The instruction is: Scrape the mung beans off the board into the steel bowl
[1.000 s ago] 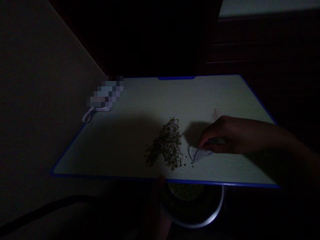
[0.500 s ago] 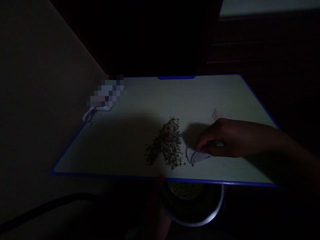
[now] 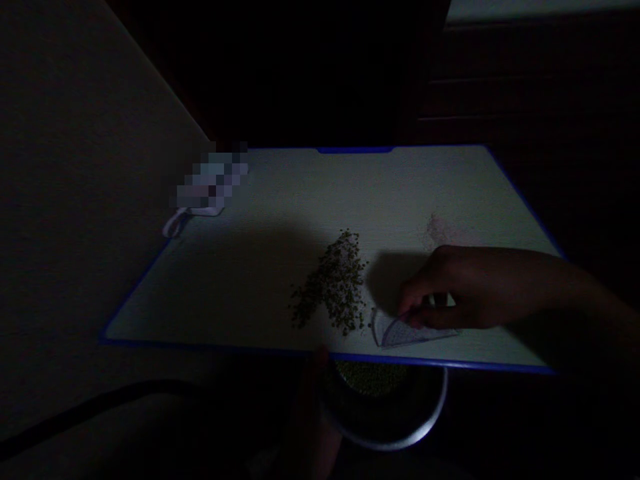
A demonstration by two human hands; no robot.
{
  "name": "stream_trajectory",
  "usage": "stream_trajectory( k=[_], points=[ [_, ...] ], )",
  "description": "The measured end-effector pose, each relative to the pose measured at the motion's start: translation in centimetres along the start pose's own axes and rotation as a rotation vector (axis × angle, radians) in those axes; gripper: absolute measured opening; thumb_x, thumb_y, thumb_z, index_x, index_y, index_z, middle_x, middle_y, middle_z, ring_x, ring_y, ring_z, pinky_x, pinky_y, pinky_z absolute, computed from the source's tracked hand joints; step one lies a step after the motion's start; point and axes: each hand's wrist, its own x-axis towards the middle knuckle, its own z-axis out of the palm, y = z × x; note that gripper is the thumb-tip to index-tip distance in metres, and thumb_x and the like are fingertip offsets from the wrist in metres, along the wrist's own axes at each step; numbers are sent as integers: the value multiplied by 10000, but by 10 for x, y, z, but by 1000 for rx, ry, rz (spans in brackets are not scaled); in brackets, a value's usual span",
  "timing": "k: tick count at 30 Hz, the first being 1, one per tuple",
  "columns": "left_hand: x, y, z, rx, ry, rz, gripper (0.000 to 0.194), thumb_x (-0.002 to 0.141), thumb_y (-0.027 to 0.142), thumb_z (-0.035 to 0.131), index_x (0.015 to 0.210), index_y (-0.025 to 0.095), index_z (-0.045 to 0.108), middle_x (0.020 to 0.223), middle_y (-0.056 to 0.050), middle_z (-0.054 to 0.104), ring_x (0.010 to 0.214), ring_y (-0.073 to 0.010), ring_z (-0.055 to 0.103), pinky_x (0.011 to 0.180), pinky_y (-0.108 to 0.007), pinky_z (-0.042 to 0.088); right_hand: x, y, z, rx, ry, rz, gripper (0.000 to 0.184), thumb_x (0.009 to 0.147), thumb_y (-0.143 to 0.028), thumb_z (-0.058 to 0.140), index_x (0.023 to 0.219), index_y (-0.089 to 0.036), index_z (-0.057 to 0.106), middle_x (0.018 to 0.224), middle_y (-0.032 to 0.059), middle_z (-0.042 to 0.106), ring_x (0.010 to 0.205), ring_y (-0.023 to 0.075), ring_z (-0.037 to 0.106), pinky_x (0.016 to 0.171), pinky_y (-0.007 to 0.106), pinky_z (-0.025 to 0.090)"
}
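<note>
Slid nearer, protractor (image 3: 400, 332) lies long-edge crosswise under right hand (image 3: 467, 288).

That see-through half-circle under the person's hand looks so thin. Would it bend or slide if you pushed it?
The clear half-round plastic sheet looks thin, so it is probably light and may flex a little under the right hand. Lying flat on the smooth white board, it would likely slide rather than roll or tip.
</note>
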Motion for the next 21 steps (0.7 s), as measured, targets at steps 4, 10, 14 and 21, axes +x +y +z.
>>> stream_trajectory(
  k=[4,10,14,21],
  points=[
    [-4,8,8,-43,90,-65,262,974,402,654,782,321,812,1030,-33,886,1316,-335,706,1273,-546,360,2,10,-3,-37,107,27,208,992,-239,622,1096,-235,802,907,-19,825,717,108,733,686,226,496],
    [-11,19,20,-92,191,-111,261,970,336,642,763,323,799,937,-38,885,1602,-276,362,1334,-541,158,1,17,-9,-152,265,45,223,986,-249,605,1102,-219,792,911,-13,830,708,118,740,686,241,493],
    [-14,25,26,-41,245,-64,247,950,312,642,760,310,800,920,-35,885,1623,-240,303,1340,-487,115,4,12,-7,-172,325,4,241,1004,-244,595,1148,-189,780,1006,22,846,816,135,783,743,244,522],
    [-12,21,24,-121,180,-88,241,933,352,668,745,290,805,835,-23,874,1410,-315,634,1321,-496,58,8,8,-1,-123,216,-104,255,1013,-209,591,1175,-178,785,1025,36,843,828,124,784,747,227,532]
  ],
)
